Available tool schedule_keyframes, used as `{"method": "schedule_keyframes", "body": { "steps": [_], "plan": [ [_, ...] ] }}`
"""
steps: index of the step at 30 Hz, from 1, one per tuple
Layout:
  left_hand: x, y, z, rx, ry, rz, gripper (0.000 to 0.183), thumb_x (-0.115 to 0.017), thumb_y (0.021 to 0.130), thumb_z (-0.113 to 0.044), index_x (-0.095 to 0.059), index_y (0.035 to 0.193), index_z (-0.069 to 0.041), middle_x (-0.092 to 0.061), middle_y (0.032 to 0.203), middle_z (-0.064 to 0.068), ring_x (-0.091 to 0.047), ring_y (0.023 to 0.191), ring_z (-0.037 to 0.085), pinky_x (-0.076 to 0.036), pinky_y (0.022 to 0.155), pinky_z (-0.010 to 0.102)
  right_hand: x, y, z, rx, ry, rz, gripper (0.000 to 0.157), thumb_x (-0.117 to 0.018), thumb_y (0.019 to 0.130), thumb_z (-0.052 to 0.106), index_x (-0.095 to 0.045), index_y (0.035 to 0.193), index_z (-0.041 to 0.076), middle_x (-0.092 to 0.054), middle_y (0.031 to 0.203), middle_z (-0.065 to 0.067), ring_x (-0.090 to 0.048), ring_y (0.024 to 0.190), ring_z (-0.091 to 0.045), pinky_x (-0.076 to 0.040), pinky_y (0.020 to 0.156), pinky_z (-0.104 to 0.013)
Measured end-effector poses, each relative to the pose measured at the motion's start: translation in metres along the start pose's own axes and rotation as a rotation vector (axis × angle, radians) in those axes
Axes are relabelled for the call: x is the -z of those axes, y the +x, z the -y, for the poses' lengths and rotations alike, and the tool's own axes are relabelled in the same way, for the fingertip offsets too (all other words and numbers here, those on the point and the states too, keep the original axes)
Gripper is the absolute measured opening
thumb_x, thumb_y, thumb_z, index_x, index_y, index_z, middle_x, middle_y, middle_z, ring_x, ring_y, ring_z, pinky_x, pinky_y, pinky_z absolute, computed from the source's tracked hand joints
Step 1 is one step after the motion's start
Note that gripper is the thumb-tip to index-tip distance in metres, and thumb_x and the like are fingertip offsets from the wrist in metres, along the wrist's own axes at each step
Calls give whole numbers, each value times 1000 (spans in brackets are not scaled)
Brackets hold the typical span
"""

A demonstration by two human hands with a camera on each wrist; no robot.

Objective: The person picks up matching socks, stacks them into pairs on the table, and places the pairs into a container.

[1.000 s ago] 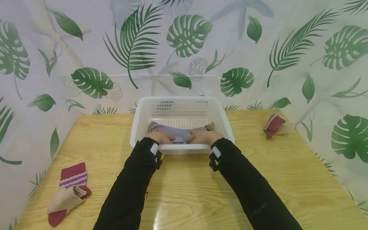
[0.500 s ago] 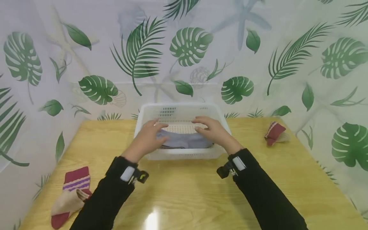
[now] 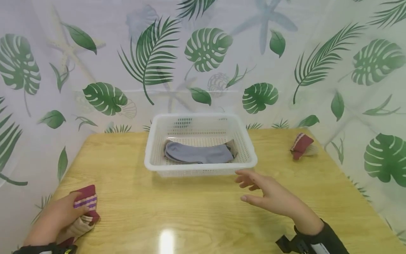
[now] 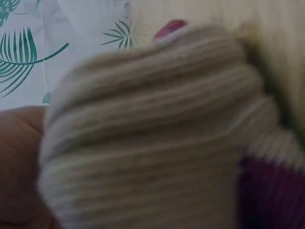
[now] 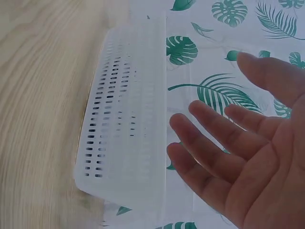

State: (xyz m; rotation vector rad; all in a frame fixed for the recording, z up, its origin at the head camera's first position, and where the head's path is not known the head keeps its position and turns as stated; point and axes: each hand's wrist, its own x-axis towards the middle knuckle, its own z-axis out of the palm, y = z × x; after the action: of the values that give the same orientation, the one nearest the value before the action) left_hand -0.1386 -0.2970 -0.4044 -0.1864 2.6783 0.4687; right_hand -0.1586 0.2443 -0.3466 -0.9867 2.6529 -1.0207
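Note:
At the table's left side, my left hand (image 3: pixel 60 213) grips a maroon, beige and purple-striped sock (image 3: pixel 90 201), thumb and fingers at its cuff. The beige ribbed part of this sock (image 4: pixel 152 129) fills most of the left wrist view. My right hand (image 3: pixel 269 195) is held over the table in front of the basket, its fingers spread and relaxed. The right wrist view shows that palm (image 5: pixel 257 176) with nothing in it. Folded grey socks (image 3: pixel 200 153) lie in the white perforated basket (image 3: pixel 203 167) at the back middle.
A second maroon and beige sock (image 3: pixel 302 145), crumpled, lies at the table's back right. Behind the wooden table (image 3: pixel 190 208) hangs a white leaf-print cloth (image 3: pixel 222 53), which also runs along both sides.
Both hands have come out of the basket, leaving the grey socks inside. My left hand has moved left and down onto the striped sock; my right has drawn back towards the front.

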Motion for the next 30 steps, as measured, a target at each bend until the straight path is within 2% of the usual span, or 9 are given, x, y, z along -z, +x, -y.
{"method": "schedule_keyframes", "body": {
  "steps": [3,9,14,17,19,22,25,27,30],
  "plan": [
    [-9,2,-5,-2,-36,-2,75,-62,86,-43,-38,131,12,-46,124,44,-51,104,51,-43,85,66,-5,1,3,6,-11,23,55,-61,90,30,-41,136,9,-64,119,-10,-62,102,-23,-53,86,-46],
    [-28,5,-38,-181,-32,-112,55,-71,80,-24,-54,121,9,-59,115,35,-57,100,45,-47,84,59,-19,3,5,59,-25,106,48,-58,92,33,-48,132,8,-66,116,-8,-63,98,-20,-53,84,-47],
    [-50,1,-91,-346,-50,-162,46,-76,73,-13,-62,115,0,-66,107,21,-61,92,31,-51,81,52,-29,5,3,70,-16,191,43,-56,93,33,-52,128,7,-67,115,-14,-64,97,-23,-54,82,-48],
    [-67,0,-130,-446,-74,-181,43,-76,69,-8,-65,110,-2,-67,104,16,-62,88,26,-53,81,47,-35,7,2,36,-18,247,45,-54,94,36,-52,128,6,-65,117,-16,-64,98,-26,-54,82,-47],
    [-76,4,-159,-541,-89,-170,42,-75,68,-5,-66,109,-2,-68,103,14,-62,87,24,-54,80,44,-37,9,3,5,-33,281,44,-54,94,35,-53,127,6,-65,118,-16,-64,98,-27,-54,82,-47],
    [-87,10,-198,-697,-49,-114,40,-71,72,-5,-65,111,-4,-68,107,12,-61,94,23,-53,85,41,-43,16,6,-38,-105,313,43,-57,92,32,-55,124,4,-65,118,-15,-63,98,-28,-53,84,-46],
    [-91,15,-224,-812,25,-51,40,-70,76,-8,-64,115,-6,-68,110,8,-60,99,19,-52,87,35,-55,24,9,-61,-257,292,39,-62,88,28,-60,118,3,-68,111,-13,-64,94,-25,-54,82,-43],
    [-90,14,-233,-832,43,-20,39,-71,78,-12,-64,116,-7,-68,110,6,-60,97,16,-52,86,34,-63,28,12,-59,-369,247,36,-65,85,26,-62,112,3,-69,104,-11,-65,90,-23,-54,78,-41],
    [-87,8,-235,-831,47,-28,29,-70,80,-18,-67,107,-8,-70,99,3,-59,86,11,-53,79,31,-77,32,14,3,-493,178,21,-65,81,19,-68,97,7,-69,94,-5,-64,81,-18,-55,70,-34]
  ]
}}
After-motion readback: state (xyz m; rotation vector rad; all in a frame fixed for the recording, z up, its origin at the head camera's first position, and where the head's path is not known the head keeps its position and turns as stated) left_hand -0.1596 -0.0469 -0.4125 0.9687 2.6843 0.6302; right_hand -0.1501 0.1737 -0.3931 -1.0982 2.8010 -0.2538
